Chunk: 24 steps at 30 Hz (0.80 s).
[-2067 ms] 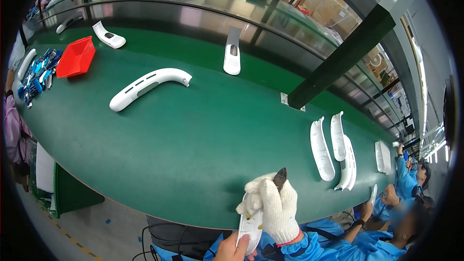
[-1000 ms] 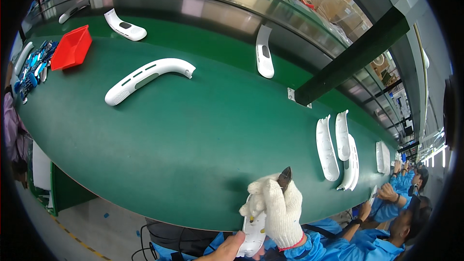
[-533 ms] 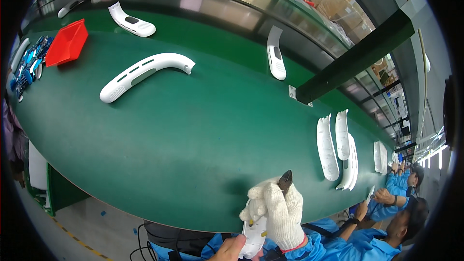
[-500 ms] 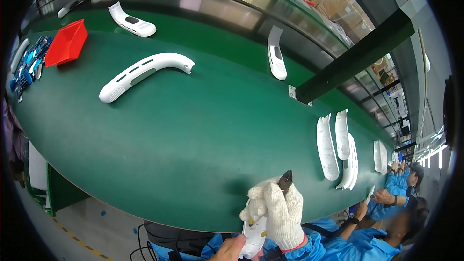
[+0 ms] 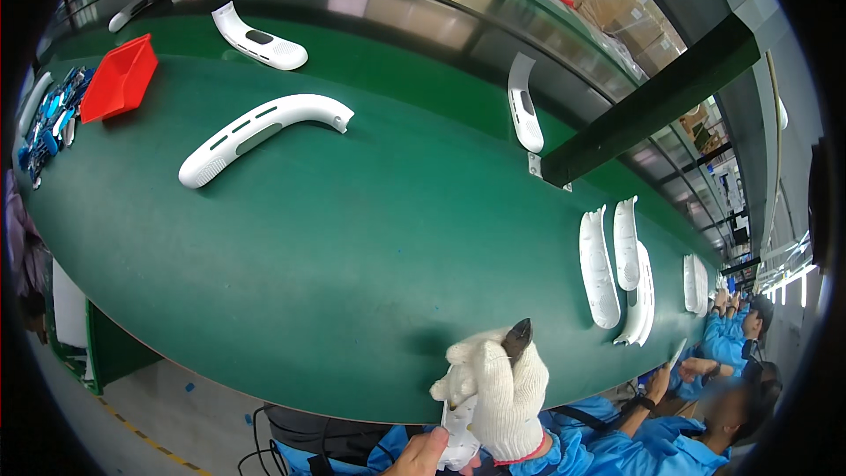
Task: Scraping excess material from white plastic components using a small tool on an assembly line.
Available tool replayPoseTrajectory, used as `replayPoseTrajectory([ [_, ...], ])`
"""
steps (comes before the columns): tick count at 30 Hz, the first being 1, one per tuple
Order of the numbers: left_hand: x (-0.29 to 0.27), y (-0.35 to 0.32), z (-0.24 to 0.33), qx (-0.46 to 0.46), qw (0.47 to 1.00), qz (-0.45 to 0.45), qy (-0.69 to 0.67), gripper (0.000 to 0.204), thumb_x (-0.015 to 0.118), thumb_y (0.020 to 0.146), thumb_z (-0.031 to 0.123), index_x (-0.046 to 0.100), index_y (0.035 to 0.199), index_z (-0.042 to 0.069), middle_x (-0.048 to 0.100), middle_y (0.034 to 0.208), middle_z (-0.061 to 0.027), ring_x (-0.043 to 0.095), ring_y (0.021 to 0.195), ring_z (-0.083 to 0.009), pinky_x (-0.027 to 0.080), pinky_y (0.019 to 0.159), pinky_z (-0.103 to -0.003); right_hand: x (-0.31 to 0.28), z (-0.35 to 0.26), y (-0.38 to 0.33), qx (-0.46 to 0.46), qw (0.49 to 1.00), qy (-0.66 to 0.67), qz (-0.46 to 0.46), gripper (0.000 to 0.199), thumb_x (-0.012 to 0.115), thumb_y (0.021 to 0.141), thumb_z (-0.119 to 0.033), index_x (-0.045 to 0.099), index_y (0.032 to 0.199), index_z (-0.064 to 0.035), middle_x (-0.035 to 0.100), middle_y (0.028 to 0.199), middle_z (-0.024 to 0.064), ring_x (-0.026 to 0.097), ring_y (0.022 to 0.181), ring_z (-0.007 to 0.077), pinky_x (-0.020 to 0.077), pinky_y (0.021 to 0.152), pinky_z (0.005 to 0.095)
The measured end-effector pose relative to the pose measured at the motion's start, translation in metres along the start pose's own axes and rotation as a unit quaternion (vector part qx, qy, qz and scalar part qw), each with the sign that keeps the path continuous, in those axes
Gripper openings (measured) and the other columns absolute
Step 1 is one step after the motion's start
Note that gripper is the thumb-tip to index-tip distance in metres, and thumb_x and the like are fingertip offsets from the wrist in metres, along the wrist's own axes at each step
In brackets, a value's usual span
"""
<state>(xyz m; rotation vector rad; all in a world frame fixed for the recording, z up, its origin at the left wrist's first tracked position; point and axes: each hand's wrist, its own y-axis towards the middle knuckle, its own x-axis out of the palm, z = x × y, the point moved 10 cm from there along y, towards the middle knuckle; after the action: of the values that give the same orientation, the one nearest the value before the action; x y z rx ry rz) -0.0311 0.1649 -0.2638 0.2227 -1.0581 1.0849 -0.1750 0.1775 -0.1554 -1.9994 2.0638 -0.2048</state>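
Observation:
At the table's front edge, a white curved plastic shell (image 5: 460,441) is held with its hollow inside facing up. My bare left hand (image 5: 421,452) grips its lower end, the thumb on top. My right hand (image 5: 507,392), in a white knitted glove, is closed around a tool with a dark pointed end (image 5: 518,338), which sticks out above the fist. The gloved fingers lie against the shell's upper end. Whatever part of the tool meets the shell is hidden by the glove.
A long white curved shell (image 5: 264,128) lies on the green table (image 5: 352,238). More shells (image 5: 599,273) lie to the right, below a dark green post (image 5: 652,101). Others ride on a green belt (image 5: 397,66) behind. A red bin (image 5: 120,79) stands far left; co-workers (image 5: 687,432) sit at right.
The shells on the belt at the back have shifted to the right. My gloved right hand has moved slightly left and down along the shell. My left hand has stayed nearly in place.

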Motion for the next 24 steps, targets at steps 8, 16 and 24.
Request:
replayPoseTrajectory([
  [8,0.004,0.006,-0.01,-0.043,0.98,-0.088,-0.173,0.053,0.028,0.109,0.037,0.053,0.133,-0.002,0.064,0.117,-0.009,0.063,0.103,-0.0168,0.05,0.091,-0.03,-0.01,0.009,0.019,0.078,0.992,0.096,-0.04,0.032,0.051,0.102,-0.024,0.059,0.095,0.0061,0.051,0.06,0.0048,0.053,0.05,0.0157,0.051,0.051,0.0331],
  [16,0.004,0.006,0.01,-0.003,1.0,0.017,0.015,0.05,0.026,0.109,0.034,0.061,0.118,-0.001,0.067,0.099,-0.005,0.062,0.089,-0.0128,0.05,0.08,-0.029,-0.033,-0.002,0.01,0.014,1.0,-0.01,0.001,0.031,0.052,0.102,-0.023,0.06,0.092,0.0052,0.051,0.057,0.0052,0.054,0.048,0.0181,0.0489,0.048,0.0338],
  [24,0.0,0.004,0.007,0.023,0.997,0.06,0.04,0.05,0.025,0.109,0.032,0.063,0.111,-0.001,0.066,0.093,-0.005,0.061,0.082,-0.013,0.05,0.075,-0.028,-0.03,-0.002,0.005,0.016,0.999,-0.034,-0.011,0.026,0.051,0.102,-0.021,0.062,0.099,0.0031,0.056,0.067,0.0041,0.062,0.06,0.0143,0.0477,0.052,0.027],
])
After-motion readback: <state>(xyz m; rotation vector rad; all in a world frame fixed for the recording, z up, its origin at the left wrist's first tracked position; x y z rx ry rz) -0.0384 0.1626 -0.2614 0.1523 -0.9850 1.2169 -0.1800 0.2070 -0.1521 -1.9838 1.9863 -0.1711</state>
